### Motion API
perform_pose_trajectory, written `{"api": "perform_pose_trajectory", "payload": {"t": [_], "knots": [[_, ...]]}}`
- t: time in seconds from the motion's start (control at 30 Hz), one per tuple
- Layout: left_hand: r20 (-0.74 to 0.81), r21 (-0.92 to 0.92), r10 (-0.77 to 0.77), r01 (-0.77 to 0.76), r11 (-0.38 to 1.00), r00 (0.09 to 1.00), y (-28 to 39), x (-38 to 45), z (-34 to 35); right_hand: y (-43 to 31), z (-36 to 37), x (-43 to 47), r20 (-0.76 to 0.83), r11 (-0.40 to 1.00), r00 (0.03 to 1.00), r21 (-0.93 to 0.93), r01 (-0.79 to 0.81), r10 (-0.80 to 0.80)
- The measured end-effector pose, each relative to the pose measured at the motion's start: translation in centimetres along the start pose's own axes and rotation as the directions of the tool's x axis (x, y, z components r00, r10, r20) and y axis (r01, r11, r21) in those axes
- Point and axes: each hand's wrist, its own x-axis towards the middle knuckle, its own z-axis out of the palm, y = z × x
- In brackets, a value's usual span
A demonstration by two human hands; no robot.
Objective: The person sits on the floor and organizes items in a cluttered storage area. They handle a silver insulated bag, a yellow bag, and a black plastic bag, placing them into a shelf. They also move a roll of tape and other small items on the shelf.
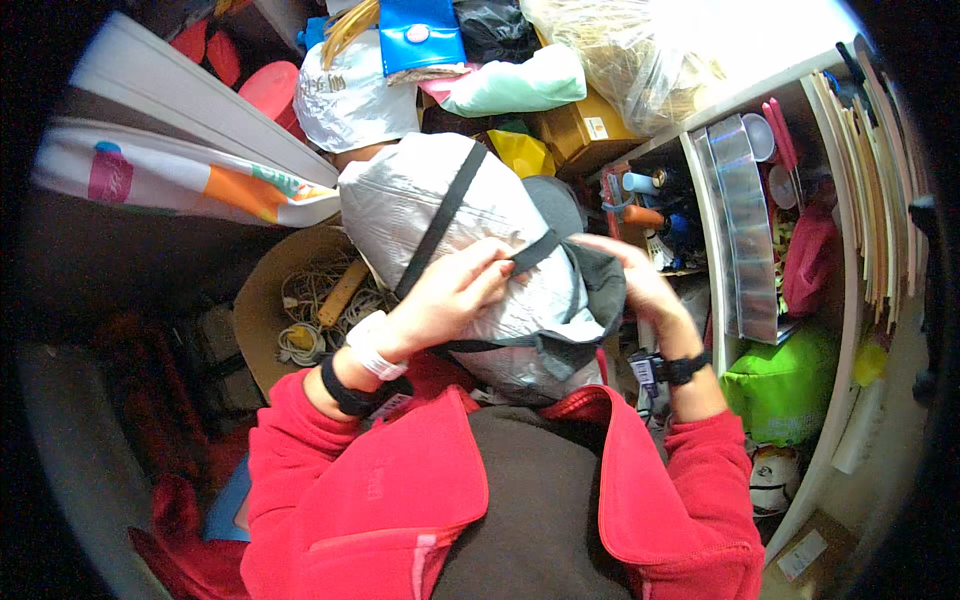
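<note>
A silvery quilted bag (472, 187) with black straps and dark grey edging lies right before my chest. My left hand (472, 289) pinches a black strap (536, 251) of the bag between thumb and fingers. On the bag's right side, my right hand (634, 274) rests against the dark grey fabric edge (600, 281); its fingertips are partly hidden behind the fabric, so its hold is unclear. Another part of the silvery material (510, 371) hangs below, close to my open red jacket.
A cardboard box (262, 292) of tangled cables stands at left. White shelving (709, 247) on the right holds a clear plastic organizer (742, 232) and a green bag (784, 386). Beyond lie a white plastic bag (352, 97), a blue pouch (424, 45) and a cardboard box (589, 124).
</note>
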Motion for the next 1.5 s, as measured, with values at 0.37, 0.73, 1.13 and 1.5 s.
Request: {"api": "perform_pose_trajectory", "payload": {"t": [0.37,0.73,1.13,1.5], "knots": [[0.160,0.411,0.091,-0.150,0.899,0.983,0.4,3.1,0.6,-1.1,8.1,-2.9,-0.165,0.432,0.739,-0.882,0.185,-0.653],[-0.056,0.044,-0.293,0.296,0.954,0.954,-10.2,-6.8,-7.8,0.8,0.0,0.5,-0.092,0.947,0.982,-0.294,0.132,-0.165],[-0.085,0.460,0.210,-0.149,0.876,0.974,0.2,-4.4,-6.0,3.4,0.5,0.3,0.130,0.950,0.991,0.309,-0.044,0.003],[0.133,0.685,0.304,-0.309,0.659,0.943,1.3,6.9,-1.2,-2.1,0.3,0.5,-0.363,0.884,0.813,-0.293,0.365,-0.456]]}}
